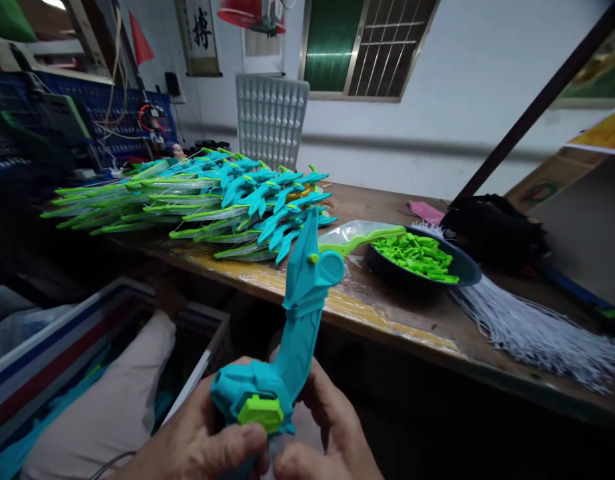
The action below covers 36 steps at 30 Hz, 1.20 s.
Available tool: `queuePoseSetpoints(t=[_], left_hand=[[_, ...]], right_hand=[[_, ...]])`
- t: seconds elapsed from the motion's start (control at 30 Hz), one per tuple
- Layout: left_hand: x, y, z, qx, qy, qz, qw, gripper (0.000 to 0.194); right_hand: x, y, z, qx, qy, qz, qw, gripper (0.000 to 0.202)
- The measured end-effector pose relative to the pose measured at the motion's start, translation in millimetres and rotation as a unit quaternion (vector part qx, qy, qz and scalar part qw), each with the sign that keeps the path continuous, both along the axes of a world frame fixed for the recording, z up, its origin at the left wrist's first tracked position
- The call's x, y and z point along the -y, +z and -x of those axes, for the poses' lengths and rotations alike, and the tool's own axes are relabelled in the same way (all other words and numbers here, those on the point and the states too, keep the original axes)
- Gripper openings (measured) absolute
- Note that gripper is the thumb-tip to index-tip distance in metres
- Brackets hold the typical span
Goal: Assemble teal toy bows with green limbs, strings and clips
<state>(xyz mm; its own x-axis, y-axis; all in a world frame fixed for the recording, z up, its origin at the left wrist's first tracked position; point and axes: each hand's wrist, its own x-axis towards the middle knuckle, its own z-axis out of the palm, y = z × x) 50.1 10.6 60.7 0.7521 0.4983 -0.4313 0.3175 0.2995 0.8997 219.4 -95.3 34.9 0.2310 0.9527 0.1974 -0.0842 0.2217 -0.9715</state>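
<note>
A teal plastic toy bow (300, 333) stands upright between my two hands, low in the middle of the view. My left hand (197, 433) grips its thick lower body, with the thumb by a lime-green hexagonal piece (261, 413). From the other side, my right hand (335, 420) closes its fingers around the bow's lower part, hiding some of it. Behind the bow's top, a lime-green limb with clear plastic (370, 240) reaches right; I cannot tell whether it is joined to the bow I hold.
Many similar teal and green bows (212, 197) are piled on the wooden table (377, 320). To the right, a dark bowl (470, 267) holds small green parts, beside a bundle of white strings (532, 327). A striped crate (62, 360) with teal parts stands lower left; an arm (112, 393) crosses it.
</note>
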Motion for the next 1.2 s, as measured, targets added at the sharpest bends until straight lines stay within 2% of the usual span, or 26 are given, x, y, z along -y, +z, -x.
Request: queuePoseSetpoints(t=[0.07,0.13,0.23,0.4,0.53,0.6,0.67,0.73,0.77,0.83,0.87,0.93,1.03,1.2], left_hand=[[2,3.0,0,-0.005,0.017,-0.006,1.000,0.069],[4,6.2,0,0.020,-0.009,-0.013,1.000,0.065],[4,7.9,0,0.043,-0.042,-0.047,0.997,0.054],[5,0.3,1,-0.008,-0.014,-0.143,0.990,0.053],[8,-0.7,-3,-0.012,-0.001,-0.199,0.980,0.046],[9,1.7,-8,0.006,0.009,-0.198,0.980,0.042],[9,3.6,-12,0.039,0.003,-0.182,0.983,0.041],[8,3.8,-14,0.049,0.003,-0.179,0.983,0.044],[7,3.3,-15,0.040,0.009,-0.183,0.982,0.044],[7,2.1,-15,0.019,0.023,-0.198,0.980,0.045],[7,1.7,-14,0.017,0.030,-0.206,0.978,0.045],[7,1.7,-14,0.028,0.038,-0.219,0.975,0.045],[7,3.2,-14,0.013,0.031,-0.215,0.976,0.045],[8,4.7,-17,0.000,0.045,-0.192,0.980,0.044]], right_hand=[[-5,-0.8,1,-0.086,0.044,-0.001,0.995,0.060],[-9,-1.8,0,-0.114,0.043,-0.006,0.993,0.056],[-11,1.2,-1,-0.094,0.038,0.015,0.995,0.051],[-12,4.5,-1,-0.039,0.025,-0.017,0.999,0.047],[-15,-10.8,8,-0.141,0.036,-0.014,0.989,0.049],[-16,-20.9,11,-0.164,0.012,-0.024,0.986,0.056],[-13,-29.1,9,-0.106,-0.044,-0.037,0.993,0.059],[-8,-34.5,4,0.031,-0.142,-0.068,0.987,0.057],[-5,-36.4,1,0.115,-0.189,-0.090,0.971,0.056],[-2,-38.8,-2,0.256,-0.256,-0.155,0.919,0.049],[-1,-39.6,-2,0.299,-0.265,-0.187,0.898,0.042],[-2,-40.1,-1,0.341,-0.241,-0.215,0.883,0.034],[-5,-38.2,0,0.373,-0.187,-0.212,0.884,0.034],[-4,-34.0,-2,0.364,-0.182,-0.170,0.897,0.027]])
